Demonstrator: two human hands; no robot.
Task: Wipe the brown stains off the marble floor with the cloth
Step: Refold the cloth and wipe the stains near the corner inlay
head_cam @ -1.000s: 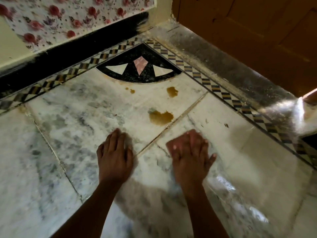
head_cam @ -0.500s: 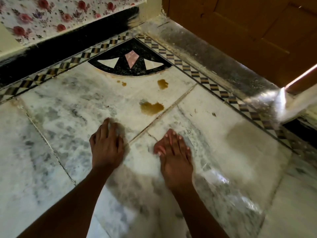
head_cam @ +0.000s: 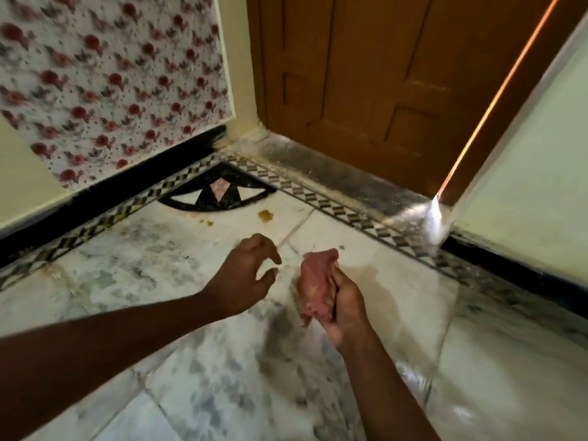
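Right hand (head_cam: 345,308) grips a bunched pink cloth (head_cam: 318,286) lifted off the grey-veined white marble floor (head_cam: 133,268); left hand (head_cam: 245,275) hovers beside it, fingers loosely curled, holding nothing. Brown stains (head_cam: 265,215) sit farther off, just near of the black fan-shaped corner inlay (head_cam: 216,195), hemmed by the checkered border strip (head_cam: 337,206), brown wooden door (head_cam: 381,74) and floral-papered wall (head_cam: 105,78). Open marble lies near and left.
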